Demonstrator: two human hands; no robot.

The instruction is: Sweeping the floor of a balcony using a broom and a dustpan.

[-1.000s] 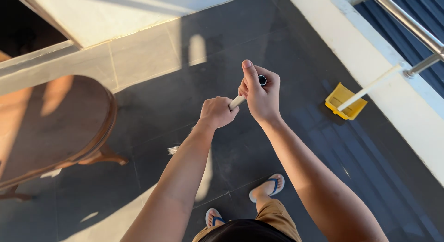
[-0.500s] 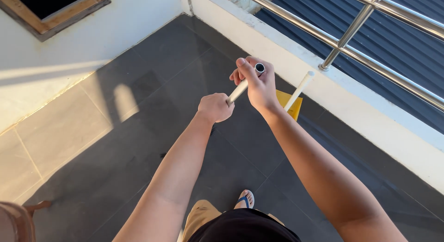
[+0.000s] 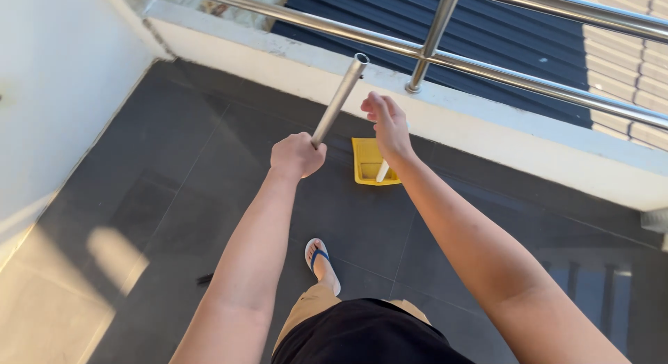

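While the left hand (image 3: 298,155) gripped the long silver metal pole (image 3: 339,99) upright, the right hand (image 3: 387,124) hung open and empty above the yellow plastic dustpan (image 3: 367,162).

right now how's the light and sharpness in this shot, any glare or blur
Head view: low warm sun lights both forearms and puts a bright patch on the dark tiled floor at lower left. The steel railing and the metal pole in the left hand carry pale sheen, not blown out. The right hand looks slightly soft; the yellow dustpan reads sharp. Railing lines bow slightly.
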